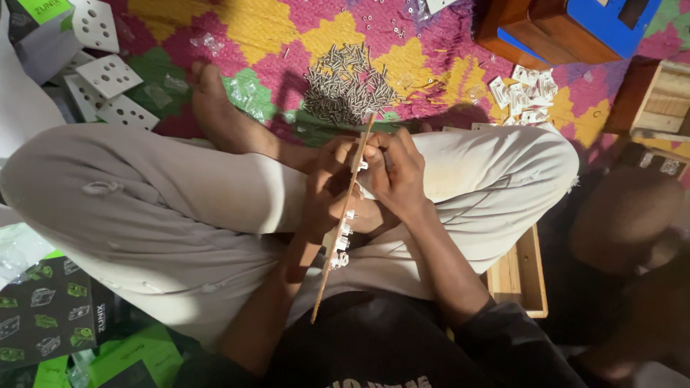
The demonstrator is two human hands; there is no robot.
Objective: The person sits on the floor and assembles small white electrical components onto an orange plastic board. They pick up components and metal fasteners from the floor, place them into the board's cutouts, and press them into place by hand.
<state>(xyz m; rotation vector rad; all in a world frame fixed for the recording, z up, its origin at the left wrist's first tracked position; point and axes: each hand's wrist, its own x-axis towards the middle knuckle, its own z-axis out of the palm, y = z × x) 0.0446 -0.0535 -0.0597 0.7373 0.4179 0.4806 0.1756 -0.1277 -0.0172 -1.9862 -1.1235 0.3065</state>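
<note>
I sit cross-legged and hold a thin wooden board [363, 144] on edge between my knees, running from my lap toward the mat. My left hand [325, 188] grips its left face. My right hand [394, 171] presses against its right face, fingers pinched near a small white part at the board. Several small white plastic fittings [342, 241] sit in a row along the board's lower right side. A pile of small metal screws [348, 85] lies on the mat just beyond the board's far end.
White perforated plates [108, 75] lie at the upper left, a heap of white plastic parts [525, 93] at the upper right. A wooden box [519, 276] sits by my right knee, green and black cartons [50, 316] at the lower left. Another person's limb [625, 215] is at the right.
</note>
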